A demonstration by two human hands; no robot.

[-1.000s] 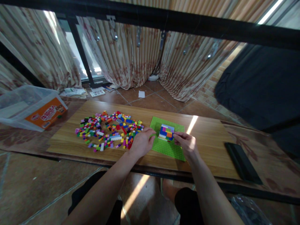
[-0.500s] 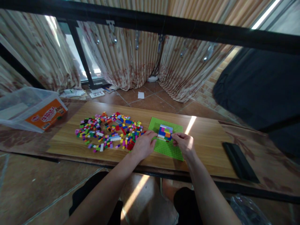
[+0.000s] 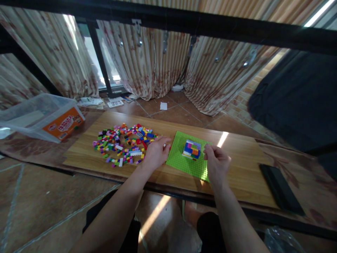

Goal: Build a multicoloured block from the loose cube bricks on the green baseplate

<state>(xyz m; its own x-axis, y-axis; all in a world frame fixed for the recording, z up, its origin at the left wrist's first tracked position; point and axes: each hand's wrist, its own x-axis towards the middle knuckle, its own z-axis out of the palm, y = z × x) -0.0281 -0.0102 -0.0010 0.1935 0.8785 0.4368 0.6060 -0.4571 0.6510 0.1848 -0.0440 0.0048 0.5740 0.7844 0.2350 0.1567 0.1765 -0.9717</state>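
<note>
Blocking some bricks, L hand, baseplate R (bin far L)

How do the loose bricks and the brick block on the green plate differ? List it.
The loose bricks lie scattered on the wooden board; the brick block sits on the green plate.
The loose bricks cover a wide, irregular patch; the brick block is compact and roughly rectangular.
Both mix several colours, including blue, white and orange.

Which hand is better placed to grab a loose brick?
Probably the left hand: it's right beside the loose bricks, while the right hand is at the green baseplate's far side.
</note>
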